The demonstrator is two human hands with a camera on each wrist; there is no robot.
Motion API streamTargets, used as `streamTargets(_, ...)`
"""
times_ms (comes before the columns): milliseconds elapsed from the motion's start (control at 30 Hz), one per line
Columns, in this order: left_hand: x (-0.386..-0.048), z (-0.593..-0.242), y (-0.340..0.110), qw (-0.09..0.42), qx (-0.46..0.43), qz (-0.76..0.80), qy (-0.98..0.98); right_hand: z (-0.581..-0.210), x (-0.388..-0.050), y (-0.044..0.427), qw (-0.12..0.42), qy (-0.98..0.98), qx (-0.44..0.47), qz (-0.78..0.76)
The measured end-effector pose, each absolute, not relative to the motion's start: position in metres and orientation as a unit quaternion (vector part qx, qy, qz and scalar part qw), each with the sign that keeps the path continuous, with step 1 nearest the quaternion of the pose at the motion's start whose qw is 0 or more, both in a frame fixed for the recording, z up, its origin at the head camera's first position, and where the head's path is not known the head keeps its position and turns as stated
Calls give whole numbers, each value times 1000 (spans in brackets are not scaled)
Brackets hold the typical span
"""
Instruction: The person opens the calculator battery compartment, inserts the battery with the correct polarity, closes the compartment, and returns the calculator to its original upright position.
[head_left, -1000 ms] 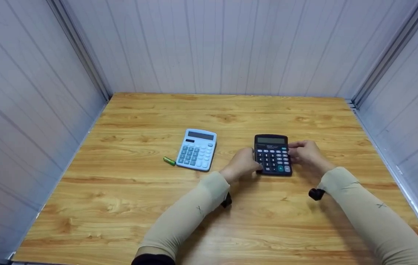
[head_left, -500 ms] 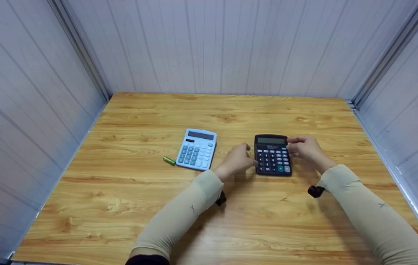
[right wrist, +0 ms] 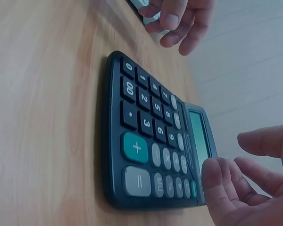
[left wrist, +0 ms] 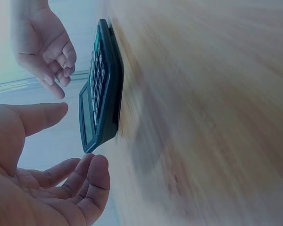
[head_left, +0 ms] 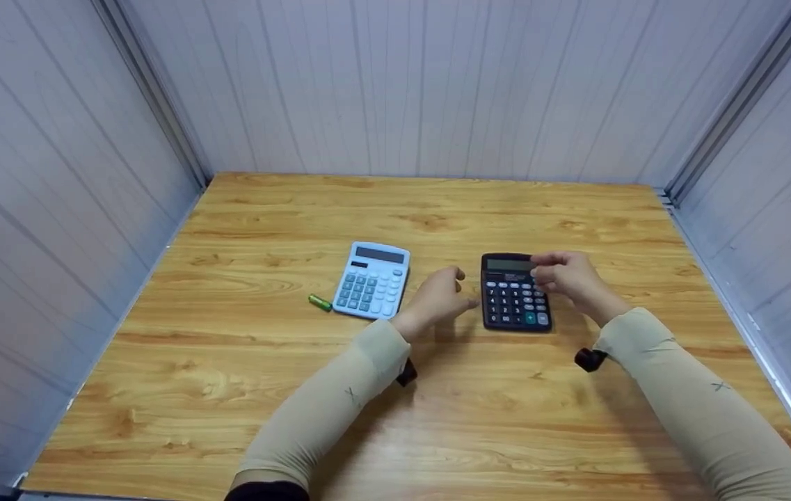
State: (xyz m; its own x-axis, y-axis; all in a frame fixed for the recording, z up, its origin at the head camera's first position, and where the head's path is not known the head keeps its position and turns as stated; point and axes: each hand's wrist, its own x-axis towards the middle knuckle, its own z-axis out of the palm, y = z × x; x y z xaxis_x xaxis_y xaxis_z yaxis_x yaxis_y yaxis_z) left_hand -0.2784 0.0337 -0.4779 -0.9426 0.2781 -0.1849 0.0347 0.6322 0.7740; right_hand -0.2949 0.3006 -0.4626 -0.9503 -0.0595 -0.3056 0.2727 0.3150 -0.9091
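A black calculator [head_left: 515, 306] lies face up on the wooden table, its screen at the far end. Just left of it, my left hand [head_left: 435, 299] hovers with thumb and fingers apart, holding nothing. My right hand [head_left: 570, 278] is raised over the calculator's right edge, covering part of the screen and keys in the head view. In the right wrist view the right hand [right wrist: 254, 181] has its fingers loosely bent and nothing between them. The left wrist view shows the black calculator [left wrist: 101, 84] from the side, apart from both thumbs.
A light blue calculator [head_left: 373, 282] lies face up left of the left hand. Beside its lower left corner is a small green battery [head_left: 320, 302]. Pale panel walls [head_left: 395, 83] enclose the wooden table [head_left: 228, 390] at the back and sides.
Both hands have let go of the black calculator. The left hand has drawn back to the left; the right has risen and shifted left over the edge. Both calculators stay in place.
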Motion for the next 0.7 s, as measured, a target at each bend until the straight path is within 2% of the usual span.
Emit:
streamTargets(200, -278, -477, 24, 128, 93, 404, 901, -460, -293, 289, 131, 799, 51, -585)
streamTargets(700, -277, -475, -1, 130, 70, 433, 889, -462, -295, 274, 123, 821, 25, -558)
